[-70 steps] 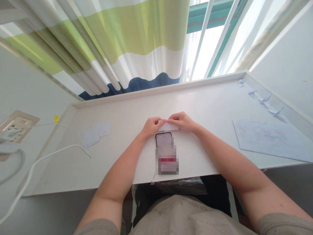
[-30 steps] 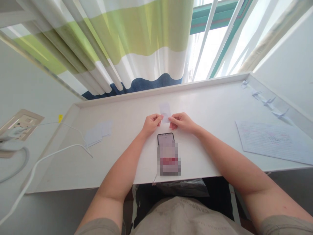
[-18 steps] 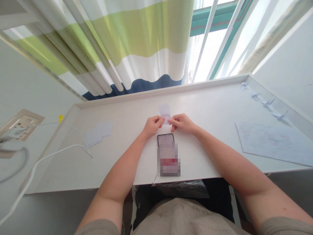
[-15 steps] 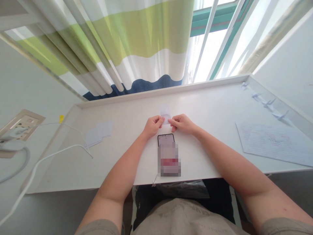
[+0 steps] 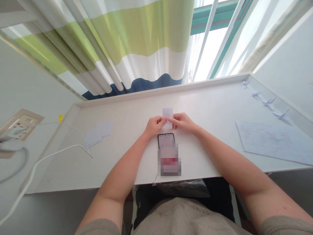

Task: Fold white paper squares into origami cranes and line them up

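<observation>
Between my hands, above the middle of the desk, is a small white sheet of paper (image 5: 167,113). My left hand (image 5: 155,125) pinches it from the left, thumb on its face. From the right my right hand (image 5: 182,122) grips it the same way, its thumb close to the left one. The curled fingers behind the paper are partly hidden. A phone (image 5: 166,138) lies face up just below my hands, its screen lit and mostly blurred out.
Several loose white paper sheets (image 5: 99,133) lie at the left, near a white cable (image 5: 56,155). Several folded paper figures (image 5: 268,101) line the right edge. Below them lies a written sheet (image 5: 274,140). A raised rim (image 5: 161,90) bounds the desk's back.
My hands have come closer together, with the thumbs nearly meeting on the paper. The paper has turned to face me more squarely and looks more upright.
</observation>
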A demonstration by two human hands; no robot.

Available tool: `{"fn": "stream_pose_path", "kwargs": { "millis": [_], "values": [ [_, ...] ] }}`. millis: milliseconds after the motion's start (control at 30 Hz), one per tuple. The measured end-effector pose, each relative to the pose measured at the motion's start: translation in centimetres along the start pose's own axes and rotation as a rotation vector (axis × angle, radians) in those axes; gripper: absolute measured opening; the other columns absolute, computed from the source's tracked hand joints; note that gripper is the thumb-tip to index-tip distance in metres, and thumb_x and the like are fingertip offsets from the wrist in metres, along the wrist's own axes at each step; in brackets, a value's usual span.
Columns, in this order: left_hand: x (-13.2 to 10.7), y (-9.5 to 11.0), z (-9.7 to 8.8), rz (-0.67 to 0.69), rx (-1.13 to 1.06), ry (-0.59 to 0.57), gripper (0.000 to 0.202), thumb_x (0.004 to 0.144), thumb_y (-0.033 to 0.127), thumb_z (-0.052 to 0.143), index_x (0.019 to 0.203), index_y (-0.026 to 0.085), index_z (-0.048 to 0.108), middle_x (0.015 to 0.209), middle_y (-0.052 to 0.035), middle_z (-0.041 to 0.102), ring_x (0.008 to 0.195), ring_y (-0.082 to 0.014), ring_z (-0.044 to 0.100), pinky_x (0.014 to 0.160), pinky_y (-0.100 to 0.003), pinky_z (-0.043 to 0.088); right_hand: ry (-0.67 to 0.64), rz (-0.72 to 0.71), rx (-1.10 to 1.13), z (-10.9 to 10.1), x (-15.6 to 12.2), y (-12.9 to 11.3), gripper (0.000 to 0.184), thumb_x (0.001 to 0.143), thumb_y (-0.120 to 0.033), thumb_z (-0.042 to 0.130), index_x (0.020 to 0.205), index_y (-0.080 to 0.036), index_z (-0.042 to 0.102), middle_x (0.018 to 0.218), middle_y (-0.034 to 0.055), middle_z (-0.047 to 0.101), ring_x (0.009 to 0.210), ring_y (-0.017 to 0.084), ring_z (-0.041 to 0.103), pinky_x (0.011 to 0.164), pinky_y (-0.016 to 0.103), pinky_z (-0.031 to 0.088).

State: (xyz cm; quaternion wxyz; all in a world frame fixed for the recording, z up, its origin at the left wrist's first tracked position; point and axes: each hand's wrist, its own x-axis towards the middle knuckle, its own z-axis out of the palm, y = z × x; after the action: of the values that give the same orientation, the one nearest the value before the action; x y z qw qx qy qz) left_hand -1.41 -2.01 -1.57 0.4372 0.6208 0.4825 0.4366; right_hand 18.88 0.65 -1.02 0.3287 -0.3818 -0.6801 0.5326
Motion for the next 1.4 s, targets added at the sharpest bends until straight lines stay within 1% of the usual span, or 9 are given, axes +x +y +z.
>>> {"fn": "stream_pose_path", "kwargs": {
  "millis": [133, 333, 600, 767, 833, 1067, 1267, 1333, 1400],
  "values": [
    [-0.28, 0.49, 0.17, -0.002, 0.060, -0.026, 0.068, 0.082, 0.083, 0.069, 0.062, 0.019, 0.057, 0.056, 0.0034, 0.045, 0.054, -0.0098, 0.035, 0.052, -0.029, 0.025, 0.059, 0.012, -0.009, 0.05, 0.13, 0.03, 0.069, 0.076, -0.086, 0.073, 0.063, -0.019, 0.064, 0.057, 0.0047, 0.068, 0.052, 0.016, 0.064, 0.051, 0.027, 0.047],
    [-0.29, 0.24, 0.18, -0.025, 0.005, -0.052, 0.065, 0.081, 0.080, 0.072, 0.064, 0.019, 0.057, 0.056, 0.0029, 0.048, 0.053, -0.0097, 0.037, 0.051, -0.028, 0.025, 0.057, -0.011, 0.032, -0.13, 0.09, -0.30, 0.071, 0.077, -0.089, 0.070, 0.066, -0.019, 0.067, 0.057, 0.0020, 0.064, 0.052, 0.016, 0.063, 0.051, 0.028, 0.049],
    [-0.36, 0.30, 0.15, -0.052, -0.033, -0.065, 0.059, 0.084, 0.074, 0.072, 0.067, 0.019, 0.058, 0.062, 0.0004, 0.058, 0.058, -0.0127, 0.050, 0.056, -0.028, 0.040, 0.093, -0.004, 0.116, -0.24, 0.06, -0.65, 0.071, 0.075, -0.089, 0.071, 0.064, -0.020, 0.061, 0.058, 0.0009, 0.062, 0.051, 0.014, 0.061, 0.049, 0.026, 0.051],
    [-0.27, 0.18, -0.01, -0.034, 0.008, -0.065, 0.061, 0.084, 0.073, 0.072, 0.061, 0.019, 0.053, 0.055, 0.0026, 0.049, 0.053, -0.0099, 0.038, 0.053, -0.027, 0.027, 0.097, -0.018, 0.163, -0.21, 0.16, -0.28, 0.068, 0.075, -0.086, 0.075, 0.065, -0.019, 0.063, 0.059, 0.0005, 0.061, 0.053, 0.014, 0.060, 0.050, 0.027, 0.053],
    [-0.25, 0.07, -0.06, -0.045, -0.007, -0.086, 0.062, 0.082, 0.074, 0.073, 0.061, 0.019, 0.053, 0.055, 0.0031, 0.047, 0.053, -0.0096, 0.037, 0.053, -0.027, 0.026, 0.116, -0.028, 0.185, -0.19, 0.25, -0.14, 0.067, 0.075, -0.085, 0.075, 0.066, -0.019, 0.063, 0.060, 0.0008, 0.061, 0.054, 0.014, 0.060, 0.050, 0.027, 0.054],
    [-0.23, 0.01, -0.08, -0.047, -0.015, -0.088, 0.062, 0.080, 0.076, 0.073, 0.063, 0.019, 0.055, 0.057, 0.0027, 0.047, 0.055, -0.0097, 0.037, 0.053, -0.027, 0.026, 0.125, -0.042, 0.237, -0.11, 0.40, -0.02, 0.066, 0.076, -0.084, 0.075, 0.070, -0.020, 0.064, 0.065, 0.0008, 0.061, 0.059, 0.015, 0.061, 0.050, 0.027, 0.054],
    [-0.38, 0.32, -0.02, -0.051, 0.011, -0.087, 0.061, 0.082, 0.072, 0.074, 0.060, 0.019, 0.053, 0.055, 0.0033, 0.045, 0.053, -0.0089, 0.035, 0.052, -0.027, 0.024, 0.145, -0.033, 0.109, -0.15, 0.17, -0.09, 0.071, 0.076, -0.088, 0.072, 0.062, -0.020, 0.061, 0.057, 0.0012, 0.061, 0.053, 0.015, 0.061, 0.050, 0.027, 0.051],
    [-0.39, 0.41, -0.01, -0.050, 0.015, -0.081, 0.061, 0.082, 0.072, 0.074, 0.060, 0.019, 0.054, 0.054, 0.0030, 0.047, 0.052, -0.0091, 0.036, 0.052, -0.027, 0.025, 0.145, -0.034, 0.102, -0.16, 0.17, -0.13, 0.072, 0.076, -0.089, 0.071, 0.061, -0.019, 0.061, 0.057, 0.0014, 0.062, 0.053, 0.014, 0.061, 0.050, 0.027, 0.051],
    [-0.40, 0.55, -0.05, -0.053, 0.011, -0.102, 0.059, 0.083, 0.072, 0.074, 0.063, 0.018, 0.061, 0.056, 0.0008, 0.056, 0.053, -0.0109, 0.045, 0.053, -0.027, 0.031, 0.149, -0.038, 0.123, -0.18, 0.23, -0.09, 0.072, 0.076, -0.090, 0.070, 0.062, -0.019, 0.063, 0.059, 0.0017, 0.062, 0.054, 0.014, 0.060, 0.050, 0.028, 0.052]
  ]
}}
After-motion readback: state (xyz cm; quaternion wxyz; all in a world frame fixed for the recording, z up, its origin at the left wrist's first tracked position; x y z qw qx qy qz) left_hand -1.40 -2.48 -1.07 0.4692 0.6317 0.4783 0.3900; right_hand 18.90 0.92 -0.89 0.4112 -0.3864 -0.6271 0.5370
